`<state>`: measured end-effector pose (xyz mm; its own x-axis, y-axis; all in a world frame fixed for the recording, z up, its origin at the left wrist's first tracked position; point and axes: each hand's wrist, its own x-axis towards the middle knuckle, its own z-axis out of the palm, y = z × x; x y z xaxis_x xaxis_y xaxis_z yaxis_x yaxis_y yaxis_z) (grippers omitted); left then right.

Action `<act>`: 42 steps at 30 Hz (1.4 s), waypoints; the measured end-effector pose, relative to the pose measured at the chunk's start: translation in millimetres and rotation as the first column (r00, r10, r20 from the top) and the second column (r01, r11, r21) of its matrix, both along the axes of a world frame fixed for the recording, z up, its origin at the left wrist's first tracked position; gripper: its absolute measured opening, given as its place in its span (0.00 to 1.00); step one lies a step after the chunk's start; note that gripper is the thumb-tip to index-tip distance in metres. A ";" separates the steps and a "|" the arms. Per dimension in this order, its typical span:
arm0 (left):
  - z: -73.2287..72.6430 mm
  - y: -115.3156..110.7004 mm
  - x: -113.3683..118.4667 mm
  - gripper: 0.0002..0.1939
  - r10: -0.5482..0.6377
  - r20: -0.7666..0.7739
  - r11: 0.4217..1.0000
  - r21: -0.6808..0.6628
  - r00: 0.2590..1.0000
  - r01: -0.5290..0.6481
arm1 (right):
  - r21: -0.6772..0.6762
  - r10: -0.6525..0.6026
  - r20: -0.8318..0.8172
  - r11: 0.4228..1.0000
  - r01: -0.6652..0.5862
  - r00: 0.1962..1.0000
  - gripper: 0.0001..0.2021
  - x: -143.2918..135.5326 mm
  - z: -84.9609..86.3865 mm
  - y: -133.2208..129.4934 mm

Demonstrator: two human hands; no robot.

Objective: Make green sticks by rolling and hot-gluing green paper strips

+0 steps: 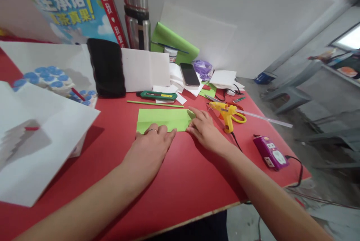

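A strip of light green paper (163, 116) lies flat on the red table (180, 173). On its near edge, toward the left, rests my left hand (153, 141), fingers bent and close together, pressing the edge. The paper's right end is under the fingers of my right hand (204, 126), with the index finger stretched out and the others curled at the edge. Just beyond the paper lies a thin green strip (154, 104), and behind that a green cutter knife (159, 95).
Right of my right hand are a yellow glue gun (227, 115) with a long clear stick, scissors (240, 116) and a purple box (270, 153) with a cable. White sheets (56, 136) stand at the left. A phone (189, 74), black case (107, 68) and steel flask (137, 20) are behind.
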<state>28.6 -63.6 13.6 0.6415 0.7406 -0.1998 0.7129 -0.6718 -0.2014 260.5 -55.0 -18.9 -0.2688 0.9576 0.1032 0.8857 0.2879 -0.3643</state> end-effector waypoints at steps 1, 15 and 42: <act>0.3 0.2 0.1 0.36 0.001 0.000 1.000 -0.003 1.000 -0.001 | 0.006 -0.003 -0.007 1.000 0.003 1.000 0.09 1.5 -1.5 -0.4; -2.5 -0.2 0.8 0.37 -0.001 0.001 1.000 0.003 1.000 0.001 | 0.044 -0.050 -0.072 0.998 0.053 0.996 0.10 13.7 -10.0 -2.6; 4.1 0.8 2.6 0.38 0.013 -0.031 0.999 -0.033 0.999 -0.014 | 0.102 -0.189 0.001 0.977 0.188 0.982 0.05 13.4 -18.8 -9.0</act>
